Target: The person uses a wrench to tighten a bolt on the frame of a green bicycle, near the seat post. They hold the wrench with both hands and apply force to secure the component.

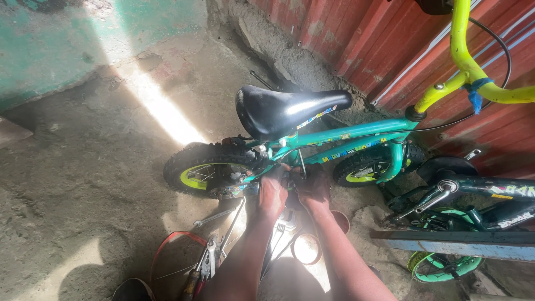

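A small teal children's bicycle (356, 135) with a black saddle (278, 110) and yellow-green handlebars (473, 72) stands in front of me. Its rear wheel (203, 170) has a knobby black tyre and a lime rim. My left hand (272, 195) and my right hand (314, 189) reach side by side under the saddle to the crank area of the frame. Both press against dark parts there. What the fingers hold is hidden in shadow.
Wrenches (220, 214) and pliers (206, 265) lie on the dirt floor by my left arm, beside a red loop (167, 241). A second dark bicycle (473, 195) lies at right over a blue plank (457, 244). A red corrugated wall (390, 39) stands behind.
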